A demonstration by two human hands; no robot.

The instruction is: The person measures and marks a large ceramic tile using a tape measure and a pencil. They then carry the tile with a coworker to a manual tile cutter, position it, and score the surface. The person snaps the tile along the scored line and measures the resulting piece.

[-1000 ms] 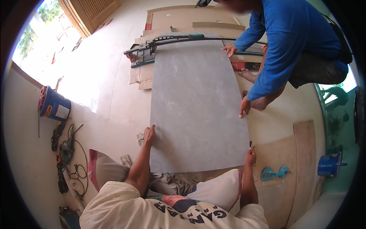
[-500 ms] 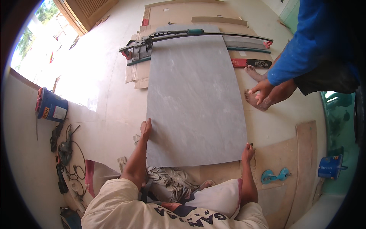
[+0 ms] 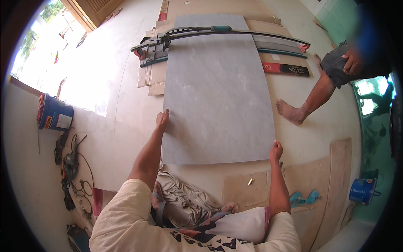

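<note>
A large grey tile (image 3: 218, 96) lies lengthwise in front of me. My left hand (image 3: 162, 121) is closed on its left edge, and my right hand (image 3: 276, 151) grips the right edge near the closest corner. Across the far part of the tile runs the rail of a manual tile cutter (image 3: 252, 33). The tile passes beneath this rail, and its far end sticks out behind. The cutter's green-handled lever lies along the rail, with the cutting carriage (image 3: 164, 41) left of the tile.
Cardboard sheets (image 3: 156, 75) lie under the cutter. A co-worker's bare foot (image 3: 291, 112) is right of the tile. A blue double suction lifter (image 3: 304, 198) sits at lower right, a blue bucket (image 3: 362, 191) beyond it. At left are another bucket (image 3: 58, 114) and a corded power tool (image 3: 72, 164).
Both my hands have moved forward with the tile, pushing more of it past the cutter rail. The co-worker has drawn back to the right, lifting the hand from near the foot.
</note>
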